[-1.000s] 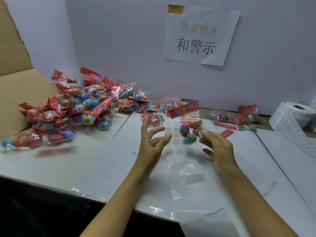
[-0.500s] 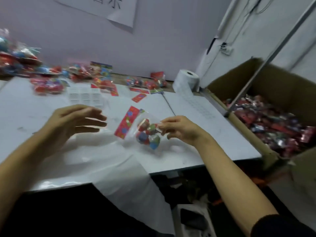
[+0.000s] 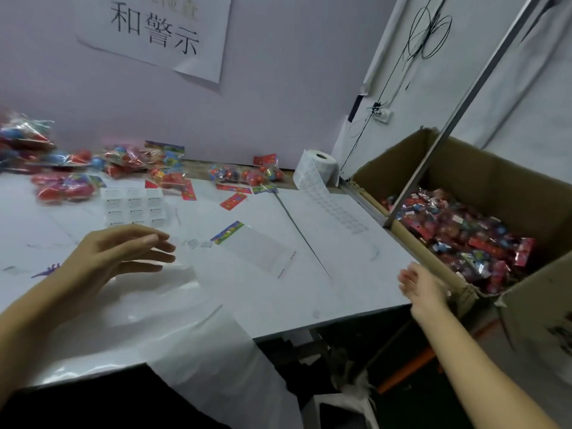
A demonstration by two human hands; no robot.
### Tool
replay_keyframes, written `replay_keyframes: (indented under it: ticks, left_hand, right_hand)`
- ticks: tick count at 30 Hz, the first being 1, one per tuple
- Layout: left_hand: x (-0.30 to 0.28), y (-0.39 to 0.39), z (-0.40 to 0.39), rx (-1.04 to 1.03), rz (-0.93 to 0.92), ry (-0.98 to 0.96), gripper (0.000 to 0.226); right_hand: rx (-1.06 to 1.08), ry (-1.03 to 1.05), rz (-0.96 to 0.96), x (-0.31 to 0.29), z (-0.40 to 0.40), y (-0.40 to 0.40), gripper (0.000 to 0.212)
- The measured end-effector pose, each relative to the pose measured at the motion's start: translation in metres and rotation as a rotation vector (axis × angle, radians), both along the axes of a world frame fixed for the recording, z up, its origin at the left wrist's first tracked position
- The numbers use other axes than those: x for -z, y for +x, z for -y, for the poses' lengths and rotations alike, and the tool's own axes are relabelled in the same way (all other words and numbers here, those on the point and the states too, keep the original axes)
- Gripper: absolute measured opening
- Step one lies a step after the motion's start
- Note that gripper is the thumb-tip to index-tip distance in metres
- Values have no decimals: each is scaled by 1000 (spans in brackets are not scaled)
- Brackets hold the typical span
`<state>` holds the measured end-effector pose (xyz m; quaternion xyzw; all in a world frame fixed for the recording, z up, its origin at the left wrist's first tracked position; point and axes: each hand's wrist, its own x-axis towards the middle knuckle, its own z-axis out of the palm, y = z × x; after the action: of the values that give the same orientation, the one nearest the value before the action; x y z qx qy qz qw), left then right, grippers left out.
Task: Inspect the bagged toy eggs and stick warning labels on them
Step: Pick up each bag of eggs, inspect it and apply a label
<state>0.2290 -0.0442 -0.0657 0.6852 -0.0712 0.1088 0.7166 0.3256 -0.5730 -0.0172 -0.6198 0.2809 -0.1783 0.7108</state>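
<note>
Because both hands are empty, with the right hand (image 3: 422, 286) loosely spread at the near rim of the box (image 3: 458, 275) and the left hand (image 3: 123, 253) held flat and relaxed over the tabletop (image 3: 340, 243), the main risk is probably one of sorting, not of grip. Bagged eggs lie in two places: a filled heap in the box (image 3: 464, 233), and loose bags (image 3: 244, 174) along the wall to the left of the box, with more at the far left edge. Should an unlabelled bag go into the box, it would be hard to find again among the heap. A label sheet (image 3: 134, 207) lies flat well left of the box, just beyond the left hand; a few loose labels (image 3: 193, 243) lie between that hand and a flat empty bag (image 3: 247, 243), where a sweeping wrist could probably stick or scatter them. A label roll (image 3: 315, 170) stands just left of the box's far corner, its strip trailing toward the viewer. The tabletop is white, partly covered by clear film that hangs over its near edge. Behind it stands a pale wall with a paper sign (image 3: 161, 29); cables hang on the wall behind the box.
</note>
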Motion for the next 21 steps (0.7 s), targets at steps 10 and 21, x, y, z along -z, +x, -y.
replay_keyframes:
  ticks: [10, 21]
  left_hand:
    - [-21, -13, 3, -280, 23, -179, 28]
    - [-23, -10, -10, -790, 5, 41, 11]
  right_hand:
    - [-1084, -727, 325, -18, -264, 3, 6]
    - [-1420, -854, 447, 14, -416, -2, 28]
